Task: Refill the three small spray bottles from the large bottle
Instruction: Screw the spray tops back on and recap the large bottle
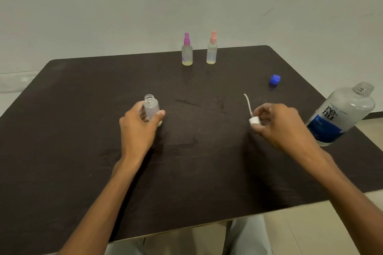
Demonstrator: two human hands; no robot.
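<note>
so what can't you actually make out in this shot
Head view:
- Lower part of the small clear uncapped spray bottle: covered by the left hand, so its fill level is unknown.
- White spray pump top with dip tube: mostly hidden inside the right hand.
- Large clear blue-labelled bottle: small label print too blurred to read.

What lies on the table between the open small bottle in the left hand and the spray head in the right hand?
Nothing: in the head view, only bare dark table separates the open small bottle from the spray head.
</note>
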